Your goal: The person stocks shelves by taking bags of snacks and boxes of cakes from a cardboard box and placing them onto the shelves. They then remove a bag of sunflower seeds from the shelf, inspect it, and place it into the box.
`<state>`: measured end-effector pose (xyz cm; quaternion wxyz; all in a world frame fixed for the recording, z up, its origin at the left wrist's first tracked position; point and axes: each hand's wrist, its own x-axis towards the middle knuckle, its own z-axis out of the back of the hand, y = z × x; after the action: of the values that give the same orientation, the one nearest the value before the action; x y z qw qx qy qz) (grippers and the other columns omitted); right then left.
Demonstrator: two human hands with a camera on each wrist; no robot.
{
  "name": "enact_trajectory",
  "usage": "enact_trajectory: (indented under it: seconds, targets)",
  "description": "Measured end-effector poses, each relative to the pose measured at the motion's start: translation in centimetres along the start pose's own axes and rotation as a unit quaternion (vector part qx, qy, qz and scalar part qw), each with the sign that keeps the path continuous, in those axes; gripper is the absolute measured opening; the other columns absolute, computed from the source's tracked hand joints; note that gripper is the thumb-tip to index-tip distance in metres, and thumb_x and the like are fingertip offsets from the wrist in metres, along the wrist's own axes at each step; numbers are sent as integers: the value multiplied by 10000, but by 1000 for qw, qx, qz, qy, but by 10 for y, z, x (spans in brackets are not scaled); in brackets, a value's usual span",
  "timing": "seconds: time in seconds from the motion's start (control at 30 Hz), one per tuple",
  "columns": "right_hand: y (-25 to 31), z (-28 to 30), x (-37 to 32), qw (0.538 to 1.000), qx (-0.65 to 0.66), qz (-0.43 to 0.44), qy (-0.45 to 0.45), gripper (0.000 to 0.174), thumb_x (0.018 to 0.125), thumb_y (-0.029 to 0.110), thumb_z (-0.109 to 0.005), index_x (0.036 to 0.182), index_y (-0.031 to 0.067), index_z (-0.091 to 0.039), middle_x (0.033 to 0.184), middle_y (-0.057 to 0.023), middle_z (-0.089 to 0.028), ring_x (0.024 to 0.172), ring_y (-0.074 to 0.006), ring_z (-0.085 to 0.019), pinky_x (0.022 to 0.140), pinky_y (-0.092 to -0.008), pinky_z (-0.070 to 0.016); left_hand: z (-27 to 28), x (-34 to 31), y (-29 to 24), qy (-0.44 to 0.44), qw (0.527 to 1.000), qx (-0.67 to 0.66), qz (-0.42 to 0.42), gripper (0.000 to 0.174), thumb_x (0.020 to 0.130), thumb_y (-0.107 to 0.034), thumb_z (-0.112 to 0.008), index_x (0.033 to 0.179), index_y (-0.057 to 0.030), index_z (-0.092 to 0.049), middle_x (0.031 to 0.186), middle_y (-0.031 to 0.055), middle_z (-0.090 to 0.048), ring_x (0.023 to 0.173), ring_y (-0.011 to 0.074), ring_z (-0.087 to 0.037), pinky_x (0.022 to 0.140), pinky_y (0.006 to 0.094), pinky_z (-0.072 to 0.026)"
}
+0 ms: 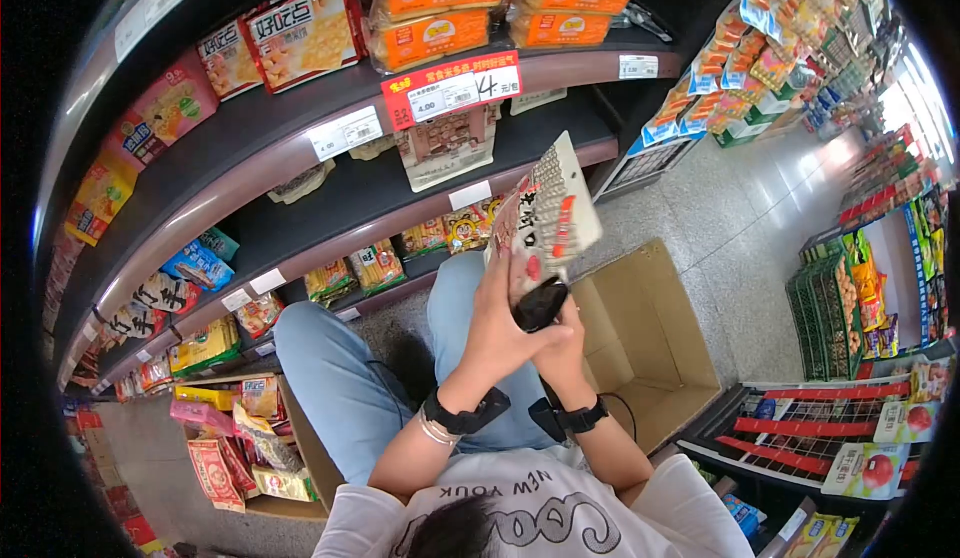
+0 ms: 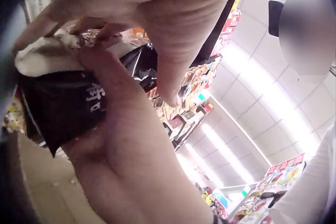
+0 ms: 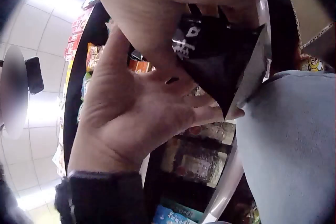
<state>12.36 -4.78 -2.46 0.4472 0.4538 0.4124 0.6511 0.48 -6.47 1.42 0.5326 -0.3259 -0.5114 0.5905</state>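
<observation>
Both hands are at a snack pouch, pale with printed lettering and a shiny black lower end. My right hand grips that end from the right. In the right wrist view, my right hand curls over the pouch's black part, which has white characters. My left hand lies along the pouch's left side, fingers extended. Its palm faces up in the right wrist view, fingers reaching beneath the pouch. The left wrist view shows my left hand's thumb spread apart.
An open cardboard box stands right of my knees. Another box at the left holds several snack packs. Shelves with packaged food curve ahead. A green crate and wire rack stand at the right.
</observation>
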Motion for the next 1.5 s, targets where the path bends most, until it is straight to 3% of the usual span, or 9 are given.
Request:
enact_trajectory:
  seconds: [0.03, 0.13, 0.33, 0.43, 0.6, 0.87, 1.03, 1.3, 1.5]
  targets:
    - [3, -5, 4, 997, -44, 63, 15, 611, 709, 14, -727, 1259, -21, -466, 1200, -124, -534, 1098, -205, -539, 917, -324, -451, 8, 5, -1, -8, 999, -32, 15, 1108, 562, -403, -873, 1382, 75, -301, 1388, 262, -381, 1285, 344, -395, 1059, 408, -324]
    - [24, -12, -4, 996, 43, 37, 74, 551, 747, -5, -698, 1260, -9, -499, 1321, -149, -436, 1243, -242, -451, 963, -365, -454, 29, 8, 6, -59, 997, -25, 49, 861, 630, -276, -853, 1291, 54, -411, 1142, 196, -599, 1068, 246, -595, 918, 340, -460]
    - [32, -23, -6, 987, -44, 104, 115, 426, 757, 44, -706, 1170, 23, -600, 1284, -165, -505, 1198, -280, -501, 939, -345, -457, 48, 16, 24, -163, 973, -155, 48, 478, 785, -113, -736, 1165, 43, -492, 1071, 110, -630, 931, 148, -601, 822, 284, -482]
    - [7, -18, 3, 990, 89, 26, 105, 385, 797, 77, -693, 1166, 23, -595, 1257, -143, -533, 1177, -268, -513, 942, -342, -448, 58, 18, 33, -140, 951, -257, 100, 439, 823, -79, -701, 1186, 46, -489, 1103, 112, -622, 965, 135, -593, 844, 272, -471]
    - [-10, 11, 49, 992, 104, -70, -4, 460, 860, 160, -670, 1258, 4, -500, 1291, -131, -506, 1171, -239, -502, 963, -367, -421, 70, 14, 44, -115, 936, -318, 101, 527, 829, -78, -696, 1281, 29, -449, 1189, 101, -585, 1080, 159, -551, 942, 286, -427]
    - [-2, 4, 76, 938, 280, -133, 157, 628, 849, 145, -693, 1360, -23, -369, 1325, -120, -471, 1217, -207, -443, 1034, -350, -342, 80, 13, 54, -101, 944, -294, 110, 569, 869, -199, -676, 1320, -2, -390, 1215, 104, -539, 1117, 175, -501, 968, 307, -389]
    - [-10, -1, 69, 942, 276, -141, 127, 669, 809, 106, -732, 1358, -20, -371, 1318, -117, -474, 1209, -204, -449, 1028, -340, -353, 77, 14, 57, -124, 954, -251, 108, 616, 888, -307, -663, 1335, 5, -375, 1207, 114, -539, 1105, 180, -498, 957, 312, -392]
    - [-7, 3, 67, 939, 286, -152, 116, 711, 778, 99, -757, 1360, -15, -364, 1316, -124, -476, 1213, -222, -455, 1034, -351, -353, 76, 14, 53, -114, 950, -270, 109, 596, 887, -304, -665, 1331, -8, -399, 1202, 106, -550, 1099, 172, -505, 950, 304, -395]
    - [-3, 10, 62, 946, 227, -150, 178, 861, 642, 100, -845, 1352, -15, -371, 1285, -124, -507, 1198, -202, -470, 1009, -332, -376, 76, 12, 63, -114, 961, -216, 130, 580, 890, -319, -659, 1317, -6, -420, 1213, 101, -557, 1116, 166, -500, 953, 303, -390]
